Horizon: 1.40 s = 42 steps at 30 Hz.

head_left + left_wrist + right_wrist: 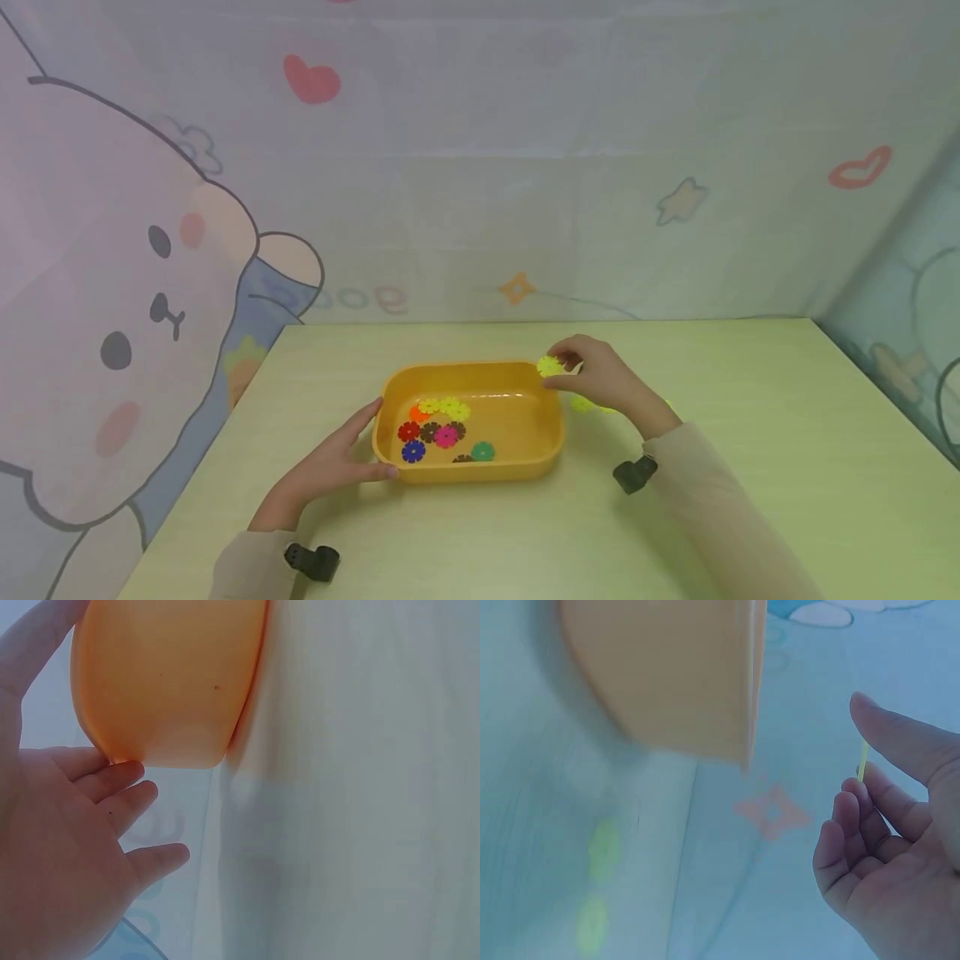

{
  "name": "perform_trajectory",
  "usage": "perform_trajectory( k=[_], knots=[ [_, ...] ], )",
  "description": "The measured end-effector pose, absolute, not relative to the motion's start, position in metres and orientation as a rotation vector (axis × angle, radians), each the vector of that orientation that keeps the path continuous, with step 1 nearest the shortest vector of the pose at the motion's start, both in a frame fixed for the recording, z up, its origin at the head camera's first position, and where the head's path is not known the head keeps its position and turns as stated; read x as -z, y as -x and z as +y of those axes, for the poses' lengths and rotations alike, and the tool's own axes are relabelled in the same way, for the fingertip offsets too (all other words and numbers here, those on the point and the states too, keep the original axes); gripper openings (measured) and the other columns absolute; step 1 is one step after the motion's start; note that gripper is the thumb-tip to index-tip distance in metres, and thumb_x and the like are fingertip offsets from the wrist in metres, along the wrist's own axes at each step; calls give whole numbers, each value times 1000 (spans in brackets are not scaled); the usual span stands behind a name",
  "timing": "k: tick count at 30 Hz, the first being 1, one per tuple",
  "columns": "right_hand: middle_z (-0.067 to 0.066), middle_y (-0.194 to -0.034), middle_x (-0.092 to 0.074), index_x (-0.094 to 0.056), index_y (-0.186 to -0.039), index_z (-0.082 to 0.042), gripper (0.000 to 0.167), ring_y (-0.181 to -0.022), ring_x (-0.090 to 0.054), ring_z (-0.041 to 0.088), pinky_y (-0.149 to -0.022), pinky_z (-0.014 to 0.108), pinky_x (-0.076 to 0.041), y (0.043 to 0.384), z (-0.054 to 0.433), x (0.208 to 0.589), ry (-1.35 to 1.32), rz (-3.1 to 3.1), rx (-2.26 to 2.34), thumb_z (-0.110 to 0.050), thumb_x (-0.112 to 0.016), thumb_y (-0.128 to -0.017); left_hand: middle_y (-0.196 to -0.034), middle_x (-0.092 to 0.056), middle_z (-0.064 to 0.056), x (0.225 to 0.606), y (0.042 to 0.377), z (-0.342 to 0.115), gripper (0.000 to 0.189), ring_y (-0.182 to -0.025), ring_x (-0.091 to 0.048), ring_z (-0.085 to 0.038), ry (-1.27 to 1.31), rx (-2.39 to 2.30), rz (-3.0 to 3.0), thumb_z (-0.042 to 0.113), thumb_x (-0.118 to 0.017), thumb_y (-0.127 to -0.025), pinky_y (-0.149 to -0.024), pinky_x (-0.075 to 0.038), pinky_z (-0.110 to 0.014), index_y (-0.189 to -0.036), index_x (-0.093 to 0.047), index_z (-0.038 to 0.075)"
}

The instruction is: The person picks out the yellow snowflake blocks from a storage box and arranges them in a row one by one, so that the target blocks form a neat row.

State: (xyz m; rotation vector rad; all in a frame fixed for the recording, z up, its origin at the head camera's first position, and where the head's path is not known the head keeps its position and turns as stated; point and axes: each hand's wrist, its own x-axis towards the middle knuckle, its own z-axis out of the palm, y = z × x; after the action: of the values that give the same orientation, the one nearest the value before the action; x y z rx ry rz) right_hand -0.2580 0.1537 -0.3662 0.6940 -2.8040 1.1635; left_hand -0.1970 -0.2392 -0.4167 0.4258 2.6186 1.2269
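Note:
An orange plastic basin [480, 473] stands on the table. At its left end my left hand [333, 458] rests with fingers spread, the thumb along the front rim and fingertips against the end wall [161, 712]. My right hand [600, 379] is raised over the basin's back right corner. Between its thumb and index finger it pinches a yellow snowflake disc [549, 367], seen edge-on in the right wrist view. Inside the basin lie several snowflake discs, among them yellow [450, 407], red [408, 431], pink [446, 436], blue [413, 452] and green [483, 451] ones.
More yellow discs [581, 403] lie on the table right of the basin, partly hidden by my right hand and wrist. The pale table [480, 542] ends at a printed cloth backdrop [480, 208] behind. Each wrist carries a small black camera [636, 474].

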Motion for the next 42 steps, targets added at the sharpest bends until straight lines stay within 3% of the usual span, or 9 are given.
perform_trajectory(
  k=[12,20,28,42],
  knots=[
    [20,-119,-59,-57,-125,3,51,-100,-55,29,-84,42,-47,249,245,376,-393,-2893,-1074,-29,-71,-88,-159,-14,-21,416,197,-238,108,-144,-10,-46,-436,-1204,2636,40,-81,-76,-110,-15,-68,-155,-15,9],
    [24,-116,-58,-55,-125,8,52,-100,-55,33,-81,43,-50,248,290,402,-266,-2964,-1013,-28,-70,-89,-159,-14,-21,413,197,-239,109,-144,-10,-46,-414,-1192,2642,42,-81,-75,-110,-15,-68,-155,-15,8],
    [24,-111,-57,-54,-123,10,55,-102,-56,38,-83,47,-49,249,316,422,-188,-3043,-1008,-30,-69,-89,-159,-15,-22,414,196,-238,110,-144,-11,-46,-420,-1208,2638,41,-82,-74,-110,-16,-68,-155,-15,7],
    [13,-102,-55,-53,-123,12,60,-96,-51,29,-78,37,-45,256,331,439,-118,-3117,-1131,-31,-73,-86,-159,-13,-21,417,196,-238,110,-144,-9,-46,-410,-1206,2630,42,-81,-75,-110,-14,-68,-155,-14,8]
  ],
)
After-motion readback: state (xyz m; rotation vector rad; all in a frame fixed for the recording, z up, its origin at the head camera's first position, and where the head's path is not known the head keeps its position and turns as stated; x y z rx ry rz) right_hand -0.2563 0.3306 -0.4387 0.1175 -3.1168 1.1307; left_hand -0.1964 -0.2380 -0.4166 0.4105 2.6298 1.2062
